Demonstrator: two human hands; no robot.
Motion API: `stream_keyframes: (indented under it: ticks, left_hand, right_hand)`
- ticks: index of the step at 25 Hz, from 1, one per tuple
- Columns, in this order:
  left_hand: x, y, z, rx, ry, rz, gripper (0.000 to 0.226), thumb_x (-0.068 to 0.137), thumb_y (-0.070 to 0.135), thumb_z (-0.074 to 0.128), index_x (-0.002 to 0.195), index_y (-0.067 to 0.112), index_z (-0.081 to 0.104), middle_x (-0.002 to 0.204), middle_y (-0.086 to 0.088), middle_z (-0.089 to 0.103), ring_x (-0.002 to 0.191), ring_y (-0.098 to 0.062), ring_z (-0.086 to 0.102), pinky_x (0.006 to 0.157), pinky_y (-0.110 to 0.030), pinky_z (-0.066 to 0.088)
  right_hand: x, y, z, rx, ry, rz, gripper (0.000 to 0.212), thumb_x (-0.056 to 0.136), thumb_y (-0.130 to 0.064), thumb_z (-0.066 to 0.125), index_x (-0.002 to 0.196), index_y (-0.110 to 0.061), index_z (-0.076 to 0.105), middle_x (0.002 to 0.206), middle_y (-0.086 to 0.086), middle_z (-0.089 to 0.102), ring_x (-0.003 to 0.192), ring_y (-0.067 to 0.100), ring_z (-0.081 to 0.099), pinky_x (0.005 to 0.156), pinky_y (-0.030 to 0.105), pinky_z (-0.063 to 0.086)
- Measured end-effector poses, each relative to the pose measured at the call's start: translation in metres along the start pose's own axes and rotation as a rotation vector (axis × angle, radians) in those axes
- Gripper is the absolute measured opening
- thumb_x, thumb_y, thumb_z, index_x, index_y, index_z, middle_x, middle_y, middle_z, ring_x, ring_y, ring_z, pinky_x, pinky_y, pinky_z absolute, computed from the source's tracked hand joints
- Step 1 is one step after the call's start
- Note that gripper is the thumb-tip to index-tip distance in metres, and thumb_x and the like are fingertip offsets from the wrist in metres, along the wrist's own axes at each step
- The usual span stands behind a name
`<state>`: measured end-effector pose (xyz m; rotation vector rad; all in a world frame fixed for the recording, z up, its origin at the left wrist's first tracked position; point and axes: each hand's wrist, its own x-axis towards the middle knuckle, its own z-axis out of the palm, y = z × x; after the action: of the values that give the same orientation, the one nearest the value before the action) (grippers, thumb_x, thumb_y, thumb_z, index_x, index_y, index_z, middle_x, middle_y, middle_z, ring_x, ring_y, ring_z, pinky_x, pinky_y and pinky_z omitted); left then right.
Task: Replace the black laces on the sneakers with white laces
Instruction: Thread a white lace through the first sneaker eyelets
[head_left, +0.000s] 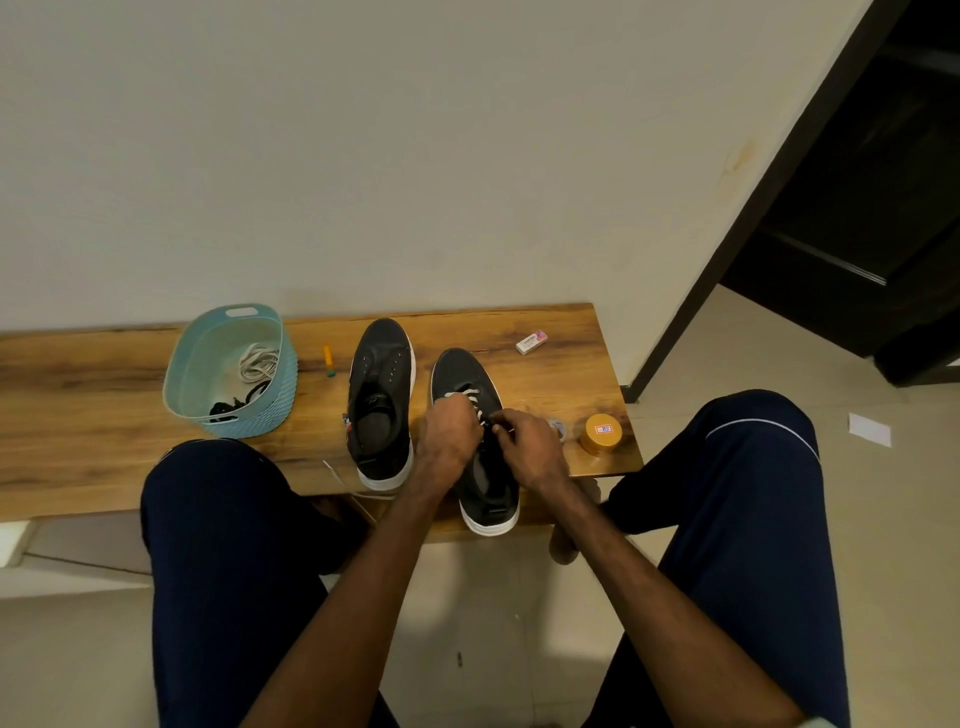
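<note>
White lace (471, 396) across sneaker (461, 370) eyelets, left grip (450, 432) pinching it, right grip (531, 448) curled just beside, hold unclear

Dim, warm indoor light gives the wall (363, 156) a yellowish cast. The table (78, 415) carries a faint sheen and soft-edged shadows. The doorway (857, 208) on the right is almost black. Wide-angle distortion curves the table's edges. The left hand (449, 434), the right hand (530, 447) and the white lace (470, 395) in their fingers look slightly blurred.
</note>
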<state>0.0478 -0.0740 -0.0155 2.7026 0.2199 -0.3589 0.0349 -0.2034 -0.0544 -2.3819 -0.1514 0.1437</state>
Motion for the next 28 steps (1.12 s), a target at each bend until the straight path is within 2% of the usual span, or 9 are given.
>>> stream_keyframes:
  ticks: [3,8,11,16,19,22,24,26,28]
  left_hand:
    - [-0.004,0.004,-0.003,0.132,0.016,0.066,0.015,0.097,0.016,0.054,0.096,0.006,0.065,0.089,-0.009,0.064,0.084,-0.027,0.065,0.068,-0.035,0.047]
    - [-0.001,0.009,-0.004,0.181,0.031,0.071,0.015,0.096,0.018,0.055,0.100,0.007,0.065,0.096,-0.012,0.067,0.085,-0.028,0.064,0.068,-0.037,0.047]
    - [-0.006,0.002,-0.008,0.165,0.099,0.081,0.018,0.095,0.029,0.061,0.096,0.013,0.069,0.093,-0.005,0.067,0.078,-0.020,0.058,0.064,-0.033,0.040]
    - [-0.021,-0.022,0.012,-0.047,0.167,0.121,0.028,0.085,0.037,0.072,0.107,0.024,0.063,0.108,0.005,0.062,0.100,-0.016,0.059,0.074,-0.030,0.045]
    - [-0.027,-0.025,0.022,-0.100,0.222,0.117,0.032,0.086,0.039,0.071,0.112,0.025,0.059,0.113,0.006,0.060,0.105,-0.015,0.057,0.080,-0.032,0.050]
    - [-0.030,-0.028,0.028,-0.061,0.285,0.098,0.043,0.084,0.043,0.073,0.118,0.024,0.053,0.119,0.003,0.054,0.112,-0.017,0.051,0.087,-0.034,0.050]
    - [-0.030,-0.031,0.028,-0.058,0.325,0.063,0.051,0.081,0.046,0.075,0.121,0.024,0.050,0.120,0.002,0.052,0.113,-0.017,0.050,0.090,-0.034,0.049]
    - [-0.030,-0.035,0.028,-0.075,0.359,0.038,0.057,0.078,0.046,0.078,0.121,0.024,0.048,0.120,0.001,0.051,0.113,-0.018,0.050,0.090,-0.034,0.049]
    - [-0.029,-0.036,0.028,-0.123,0.363,0.014,0.059,0.076,0.046,0.079,0.121,0.023,0.047,0.119,0.001,0.052,0.113,-0.018,0.051,0.088,-0.036,0.049]
  right_hand:
    - [0.000,0.000,0.002,0.003,-0.006,-0.003,0.027,0.098,-0.018,0.055,0.122,-0.020,0.068,0.117,0.002,0.072,0.107,0.021,0.065,0.091,0.049,0.053]
    - [0.002,0.001,0.001,0.033,-0.005,-0.001,0.026,0.099,-0.019,0.054,0.120,-0.017,0.068,0.115,0.002,0.072,0.105,0.020,0.065,0.091,0.044,0.053]
    - [0.004,-0.001,-0.001,0.325,0.017,0.123,0.022,0.100,-0.023,0.054,0.112,-0.014,0.071,0.105,0.002,0.072,0.097,0.015,0.064,0.085,0.033,0.052]
    - [0.016,-0.005,0.011,0.660,0.034,0.349,0.001,0.089,-0.013,0.071,0.088,-0.012,0.072,0.080,0.001,0.070,0.080,0.016,0.065,0.074,0.034,0.054]
    - [0.022,-0.006,0.011,0.659,0.022,0.394,0.007,0.092,-0.011,0.067,0.086,-0.013,0.070,0.082,0.004,0.070,0.083,0.020,0.064,0.070,0.029,0.052]
    - [0.022,-0.014,-0.001,0.632,0.091,0.364,0.011,0.101,-0.015,0.050,0.096,-0.016,0.060,0.092,0.004,0.071,0.089,0.020,0.065,0.071,0.028,0.050]
    - [0.022,-0.028,-0.024,0.906,0.162,0.381,0.014,0.106,-0.015,0.038,0.103,-0.014,0.051,0.089,0.004,0.072,0.089,0.020,0.068,0.072,0.029,0.054]
    - [0.023,-0.040,-0.061,1.259,0.281,0.371,0.016,0.107,-0.012,0.035,0.100,-0.011,0.050,0.077,0.004,0.069,0.076,0.020,0.067,0.075,0.033,0.058]
    - [0.022,-0.038,-0.101,1.488,0.402,0.248,0.025,0.104,-0.006,0.036,0.085,-0.014,0.049,0.067,0.001,0.059,0.057,0.014,0.055,0.061,0.029,0.054]
